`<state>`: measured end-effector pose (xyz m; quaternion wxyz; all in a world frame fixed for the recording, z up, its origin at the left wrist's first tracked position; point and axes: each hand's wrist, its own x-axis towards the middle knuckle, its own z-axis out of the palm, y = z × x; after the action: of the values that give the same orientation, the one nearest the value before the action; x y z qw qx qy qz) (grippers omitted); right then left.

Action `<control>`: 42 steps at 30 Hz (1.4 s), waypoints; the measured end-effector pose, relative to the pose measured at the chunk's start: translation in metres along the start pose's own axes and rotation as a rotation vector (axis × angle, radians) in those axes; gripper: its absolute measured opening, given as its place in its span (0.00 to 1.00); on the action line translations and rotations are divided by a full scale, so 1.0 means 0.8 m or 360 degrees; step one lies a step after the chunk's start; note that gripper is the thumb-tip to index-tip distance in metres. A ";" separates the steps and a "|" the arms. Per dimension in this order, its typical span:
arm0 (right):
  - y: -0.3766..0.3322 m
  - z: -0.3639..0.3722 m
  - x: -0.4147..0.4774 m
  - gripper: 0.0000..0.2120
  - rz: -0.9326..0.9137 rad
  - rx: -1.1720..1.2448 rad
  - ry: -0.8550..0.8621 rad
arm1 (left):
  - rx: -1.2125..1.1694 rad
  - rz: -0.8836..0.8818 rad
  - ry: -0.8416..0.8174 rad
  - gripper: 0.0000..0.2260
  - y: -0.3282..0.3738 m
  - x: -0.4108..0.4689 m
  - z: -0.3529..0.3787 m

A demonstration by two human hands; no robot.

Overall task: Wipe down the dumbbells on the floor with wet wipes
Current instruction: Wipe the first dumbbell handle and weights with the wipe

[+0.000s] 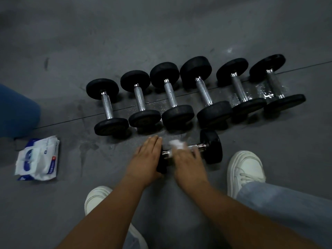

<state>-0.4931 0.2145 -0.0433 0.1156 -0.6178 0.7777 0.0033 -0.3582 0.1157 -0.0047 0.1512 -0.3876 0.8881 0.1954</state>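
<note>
Bare hands wipe a small dumbbell with black round heads and a chrome bar (212,146) on the dark grey rubber floor (125,42).

Head view: the dumbbell lies crosswise just in front of two white shoes (246,169). The left grip (146,159) lies flat on its left head, fingers straight, grasping nothing. The right grip (188,164), blurred, has its fingers curled round a crumpled white wet wipe (177,143) pressed on the chrome bar. Beyond it, a row of six larger black-and-chrome dumbbells (170,94) lies side by side. A white-and-blue soft pack of wipes (38,158) lies on the floor well off to the left.
</note>
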 end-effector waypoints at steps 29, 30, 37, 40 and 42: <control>0.052 -0.055 0.091 0.17 -0.0355 -0.0226 -0.0834 | -0.0310 -0.0037 -0.0339 0.53 -0.009 0.016 -0.029; 0.045 -0.056 0.086 0.19 -0.0307 -0.0185 -0.0758 | -0.0324 -0.0033 -0.0286 0.51 -0.009 0.012 -0.028; 0.004 -0.025 0.018 0.08 -0.0086 0.0516 0.0084 | -0.0109 -0.0098 -0.0137 0.58 0.014 -0.005 0.000; 0.026 -0.037 0.033 0.02 0.0075 0.0726 0.0110 | -0.0072 -0.0112 -0.0133 0.57 0.014 -0.004 -0.001; 0.034 -0.036 0.034 0.03 0.0254 0.0705 0.0128 | -0.0082 -0.0117 -0.0125 0.57 0.012 0.001 -0.003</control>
<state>-0.5298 0.1900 -0.0237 0.2166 -0.5136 0.8099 -0.1828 -0.3659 0.1204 -0.0008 0.1830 -0.4158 0.8613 0.2277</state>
